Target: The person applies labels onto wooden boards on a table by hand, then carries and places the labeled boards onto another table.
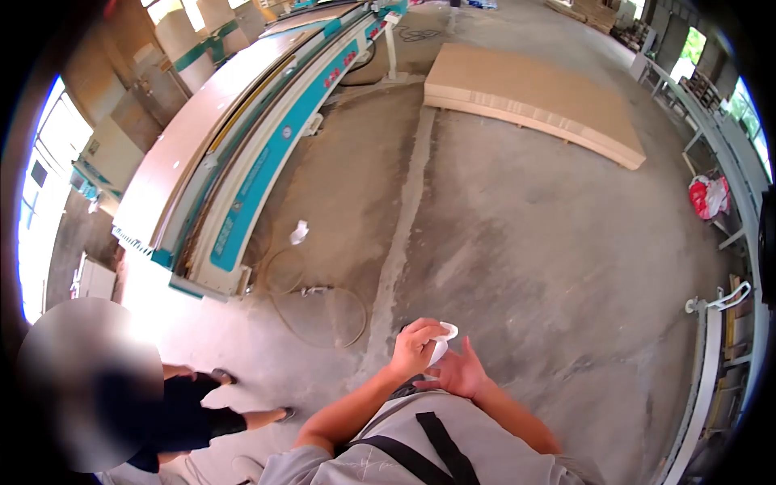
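Observation:
Close to my body, my left hand [416, 346] has its fingers closed on a small white object [439, 351], which looks like a cup or a piece of crumpled material; its exact kind is hard to make out. Just right of it, my right hand [459, 370] has its fingers spread, palm turned up, near the lower side of the white object. Whether those fingertips touch it is unclear. Both hands are in front of my grey shirt [428, 436] with black straps.
A long teal and white machine [267, 162] stands left. Flat brown boards [533, 89] are stacked ahead. A person [190, 408] is at lower left. A hose [356, 311] and white scrap [300, 233] lie on the floor. Metal rails [702, 388] run along the right.

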A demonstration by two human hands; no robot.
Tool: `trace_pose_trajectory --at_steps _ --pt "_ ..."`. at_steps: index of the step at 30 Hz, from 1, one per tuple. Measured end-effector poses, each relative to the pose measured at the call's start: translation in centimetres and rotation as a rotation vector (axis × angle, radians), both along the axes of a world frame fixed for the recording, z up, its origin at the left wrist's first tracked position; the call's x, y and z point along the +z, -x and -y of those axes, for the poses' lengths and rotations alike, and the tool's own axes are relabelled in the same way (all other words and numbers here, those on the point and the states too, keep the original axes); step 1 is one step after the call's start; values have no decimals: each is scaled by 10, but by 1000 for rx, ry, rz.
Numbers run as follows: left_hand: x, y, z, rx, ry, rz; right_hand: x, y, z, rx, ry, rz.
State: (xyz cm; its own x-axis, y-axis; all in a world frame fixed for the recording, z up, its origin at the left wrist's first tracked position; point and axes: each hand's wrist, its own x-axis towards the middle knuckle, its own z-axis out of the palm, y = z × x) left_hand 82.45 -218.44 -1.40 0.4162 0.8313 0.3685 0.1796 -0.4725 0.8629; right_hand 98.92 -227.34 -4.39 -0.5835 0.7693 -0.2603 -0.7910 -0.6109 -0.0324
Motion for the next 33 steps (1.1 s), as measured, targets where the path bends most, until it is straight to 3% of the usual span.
trace_pose_trajectory --at_steps 2,4,5,8,9,12,14,16,18,20,22,23,26,29,30,32,33 --pt "4 -13 -52 -68 101 -20 14 -5 -58 -81 37 113" --pt "6 -21 -120 -248 -197 -264 38 -8 -134 -151 -89 177" --pt "-3 -22 -149 -246 -207 -287 53 -6 -174 -194 -282 322" --pt "50 -28 -229 -306 -180 -413 30 -25 -240 -265 -91 487" --pt "55 -29 -252 -366 -122 -407 26 -31 -260 -308 -120 479" --pt "44 -42 -331 -614 70 -47 50 -46 -318 -281 -165 554" --pt "39 -46 -369 -568 223 -88 21 -61 -355 -275 -140 513" --pt "39 -51 -414 -506 368 -126 6 -78 -405 -131 -133 669" --pt "38 -59 -472 -263 608 -218 -9 -97 -466 -40 -154 759" --pt "24 -70 -537 -195 500 -222 -29 -118 -526 119 -158 1020" --pt "19 -82 -601 -108 301 -226 -48 -144 -594 110 -247 1046" --pt "26 -87 -633 -109 383 -289 -58 -160 -628 175 -286 1148" --pt "48 -102 -721 -145 306 -430 -21 -186 -746 276 -335 1301" --pt "54 -121 -799 -83 343 -345 46 -190 -848 276 -350 1337" --pt "44 -127 -816 -27 310 -288 48 -187 -873 312 -349 1344" --pt "28 -132 -858 0 321 -309 38 -177 -934 131 -605 1228" --pt "24 -133 -881 -25 630 -230 44 -170 -963 159 -613 1237"
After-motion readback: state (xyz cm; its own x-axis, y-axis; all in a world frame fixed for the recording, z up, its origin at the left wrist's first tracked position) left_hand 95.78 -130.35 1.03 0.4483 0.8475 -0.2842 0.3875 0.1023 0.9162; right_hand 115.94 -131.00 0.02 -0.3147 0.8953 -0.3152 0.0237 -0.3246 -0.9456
